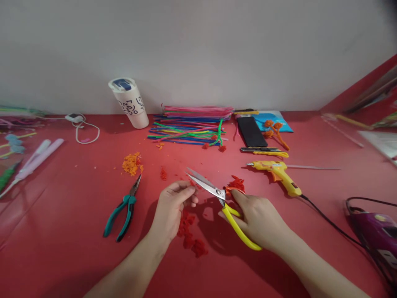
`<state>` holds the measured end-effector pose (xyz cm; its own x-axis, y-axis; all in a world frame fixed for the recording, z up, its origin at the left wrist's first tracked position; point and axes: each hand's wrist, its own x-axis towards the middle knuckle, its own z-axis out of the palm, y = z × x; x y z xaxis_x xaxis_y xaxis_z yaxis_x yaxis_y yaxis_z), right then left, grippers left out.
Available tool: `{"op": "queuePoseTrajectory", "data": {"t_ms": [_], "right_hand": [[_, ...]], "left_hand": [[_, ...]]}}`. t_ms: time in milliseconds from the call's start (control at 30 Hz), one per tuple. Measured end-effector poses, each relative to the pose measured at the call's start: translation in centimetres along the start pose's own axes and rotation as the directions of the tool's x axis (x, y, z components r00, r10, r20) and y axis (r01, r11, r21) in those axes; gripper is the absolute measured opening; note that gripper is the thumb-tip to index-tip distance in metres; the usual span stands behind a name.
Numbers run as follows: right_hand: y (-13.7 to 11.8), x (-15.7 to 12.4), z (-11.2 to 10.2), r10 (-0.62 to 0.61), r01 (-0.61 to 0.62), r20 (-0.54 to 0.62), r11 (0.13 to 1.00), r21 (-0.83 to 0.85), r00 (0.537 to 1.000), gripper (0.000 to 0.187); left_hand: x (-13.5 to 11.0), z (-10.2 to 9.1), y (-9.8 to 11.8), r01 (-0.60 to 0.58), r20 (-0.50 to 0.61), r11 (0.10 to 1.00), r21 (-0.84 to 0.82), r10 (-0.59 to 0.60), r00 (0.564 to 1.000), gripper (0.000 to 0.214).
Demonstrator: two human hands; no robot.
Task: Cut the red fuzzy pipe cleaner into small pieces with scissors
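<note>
The cup (pixel 130 101) has unreadable black scribbles. The right hand (pixel 257 221) grips yellow-handled scissors (pixel 214 191), blades apart; the left hand (pixel 173 207) pinches perhaps a red scrap (pixel 192 185).

One scissors (pixel 208 186), one pliers (pixel 129 200), one glue gun (pixel 278 169), one cup (pixel 132 105)

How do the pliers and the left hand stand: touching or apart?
Apart. The head view shows bare table between pliers and left hand.
</note>
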<state>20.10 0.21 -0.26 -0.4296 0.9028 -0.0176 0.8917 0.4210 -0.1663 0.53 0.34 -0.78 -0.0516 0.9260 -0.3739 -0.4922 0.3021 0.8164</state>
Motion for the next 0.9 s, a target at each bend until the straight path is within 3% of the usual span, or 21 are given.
{"op": "queuePoseTrajectory", "data": {"t_ms": [233, 900], "right_hand": [[-0.1, -0.1, 0.4, -0.089, 0.089, 0.004, 0.993, -0.074, 0.996, 0.036], [0.1, 0.1, 1.3, -0.144, 0.134, -0.068, 0.982, -0.136, 0.987, 0.042]], "left_hand": [[0.1, -0.1, 0.4, -0.078, -0.032, 0.997, -0.020, 0.077, 0.997, 0.003], [0.0, -0.2, 0.5, -0.091, -0.064, 0.996, -0.003, 0.090, 0.994, 0.004]]}}
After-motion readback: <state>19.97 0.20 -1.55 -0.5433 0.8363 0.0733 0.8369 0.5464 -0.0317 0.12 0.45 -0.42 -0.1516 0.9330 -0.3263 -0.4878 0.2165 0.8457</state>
